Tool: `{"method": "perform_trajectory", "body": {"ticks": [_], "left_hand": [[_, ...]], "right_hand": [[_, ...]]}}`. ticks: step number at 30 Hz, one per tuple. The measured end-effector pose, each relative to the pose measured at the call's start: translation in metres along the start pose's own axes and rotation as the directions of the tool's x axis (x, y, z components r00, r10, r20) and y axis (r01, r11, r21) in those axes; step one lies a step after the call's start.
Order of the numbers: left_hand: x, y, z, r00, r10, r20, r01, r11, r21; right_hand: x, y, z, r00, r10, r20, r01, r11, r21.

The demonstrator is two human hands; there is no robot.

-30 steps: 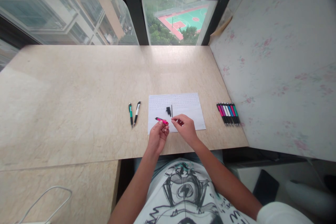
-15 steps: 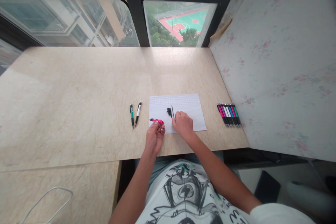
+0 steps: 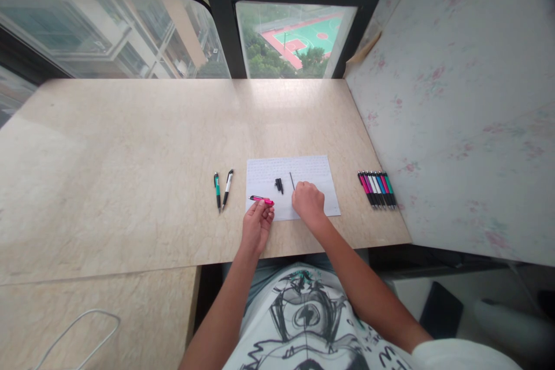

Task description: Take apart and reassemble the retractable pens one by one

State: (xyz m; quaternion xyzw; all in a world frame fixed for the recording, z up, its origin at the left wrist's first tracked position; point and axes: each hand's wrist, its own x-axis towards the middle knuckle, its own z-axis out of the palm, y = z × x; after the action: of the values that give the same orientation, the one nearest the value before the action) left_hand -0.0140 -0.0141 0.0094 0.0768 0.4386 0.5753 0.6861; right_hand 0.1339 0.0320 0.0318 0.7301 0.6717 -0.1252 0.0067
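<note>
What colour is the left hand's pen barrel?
The barrel is pink; the head view shows it.

One view, worn on the head, and it's looking forward and steeply down over the shirt (image 3: pixel 307 317)! It sits well back, left hand (image 3: pixel 257 224) and right hand (image 3: pixel 309 202) small below centre, taking in the worktop (image 3: pixel 143 139) out to the window (image 3: pixel 299 40) ahead and the wall (image 3: pixel 459 104) at right.

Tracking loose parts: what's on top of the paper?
Black parts lie on the paper. The left hand holds a pink barrel over it; the right hand, holding a dark rod, hides its near end. Anything beneath the hands is hidden.
</note>
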Motion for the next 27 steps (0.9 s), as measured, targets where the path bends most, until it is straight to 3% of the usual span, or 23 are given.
{"method": "perform_trajectory", "body": {"ticks": [12,18,20,23,27], "left_hand": [[-0.001,0.000,0.002,1.000,0.013,-0.001,-0.013,1.000,0.024],[-0.002,0.001,0.003,1.000,0.026,-0.012,-0.026,0.999,0.030],[-0.002,0.002,0.004,0.999,0.031,-0.016,-0.030,0.999,0.024],[-0.002,0.002,0.004,0.999,0.040,-0.023,-0.039,0.999,0.009],[0.001,0.004,0.003,0.999,0.042,-0.024,-0.042,0.999,-0.013]], "right_hand": [[0.013,-0.006,-0.001,0.998,0.063,0.027,-0.063,0.998,-0.005],[0.003,0.009,-0.003,0.998,0.051,-0.027,-0.044,0.978,0.203],[-0.005,0.016,-0.003,0.999,-0.019,-0.047,0.035,0.931,0.362],[-0.018,0.024,-0.003,0.985,-0.135,-0.107,0.172,0.780,0.601],[-0.032,0.028,-0.005,0.963,-0.203,-0.180,0.268,0.613,0.743]]}}
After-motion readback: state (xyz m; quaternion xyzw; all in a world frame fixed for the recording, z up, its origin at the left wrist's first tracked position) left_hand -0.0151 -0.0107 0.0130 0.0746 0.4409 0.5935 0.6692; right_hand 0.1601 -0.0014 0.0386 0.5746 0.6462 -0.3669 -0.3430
